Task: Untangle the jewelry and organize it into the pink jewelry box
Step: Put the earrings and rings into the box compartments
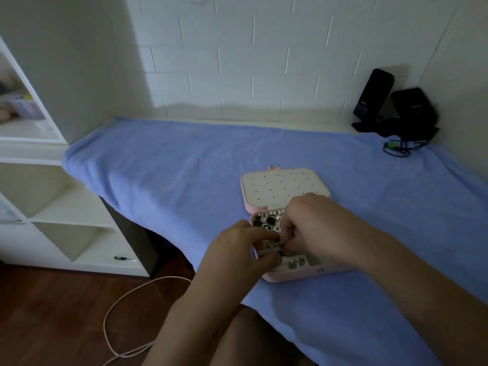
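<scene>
The pink jewelry box [295, 276] lies open on the blue towel, its white perforated lid panel [284, 187] folded back. Black-and-silver pieces of jewelry [266, 220] fill the upper compartments, and round silver studs [297, 262] sit in the lower row. My left hand [237, 249] curls over the box's left edge, thumb and fingers pinching a small dark piece at the white ring rolls. My right hand [314, 225] reaches in from the right with fingers curled and pinches the same spot. What sits between the fingertips is mostly hidden.
The blue towel [184, 167] covers the table against a white tiled wall. Black devices [396, 107] with cables stand at the back right corner. White shelving [52, 207] is at the left, with a screwdriver [124, 258] on it. A pale cable [126, 299] loops on the wooden floor.
</scene>
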### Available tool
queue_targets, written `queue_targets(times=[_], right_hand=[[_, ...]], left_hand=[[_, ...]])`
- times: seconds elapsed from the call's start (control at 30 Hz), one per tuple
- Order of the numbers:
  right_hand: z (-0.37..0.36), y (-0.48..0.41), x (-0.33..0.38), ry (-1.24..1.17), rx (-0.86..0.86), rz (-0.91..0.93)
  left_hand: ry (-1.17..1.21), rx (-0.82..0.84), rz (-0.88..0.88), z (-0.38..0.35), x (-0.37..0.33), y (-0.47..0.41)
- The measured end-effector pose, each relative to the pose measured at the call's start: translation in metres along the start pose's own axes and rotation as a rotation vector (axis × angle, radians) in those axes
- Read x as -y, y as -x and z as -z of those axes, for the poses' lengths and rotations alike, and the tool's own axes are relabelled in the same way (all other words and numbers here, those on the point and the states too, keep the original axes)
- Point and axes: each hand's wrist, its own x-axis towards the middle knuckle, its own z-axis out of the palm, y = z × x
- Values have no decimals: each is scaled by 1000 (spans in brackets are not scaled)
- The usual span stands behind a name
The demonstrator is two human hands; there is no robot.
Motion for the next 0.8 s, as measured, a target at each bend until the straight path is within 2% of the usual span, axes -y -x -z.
queue_targets(times=[0.2, 0.37, 0.57, 0.7, 0.8], right_hand=[[16, 5, -11, -172, 80, 90], [31, 14, -47, -353, -53, 80], [25, 17, -79, -404, -147, 26], [20, 17, -94, -446, -211, -22], [14, 17, -104, -561, -247, -69]], left_hand=[[-35, 16, 28, 4, -2, -1], [-8, 26, 23, 9, -4, -3], [0, -69, -18, 7, -13, -11], [-14, -17, -72, 6, -19, -19], [-48, -139, -5, 11, -15, -28]])
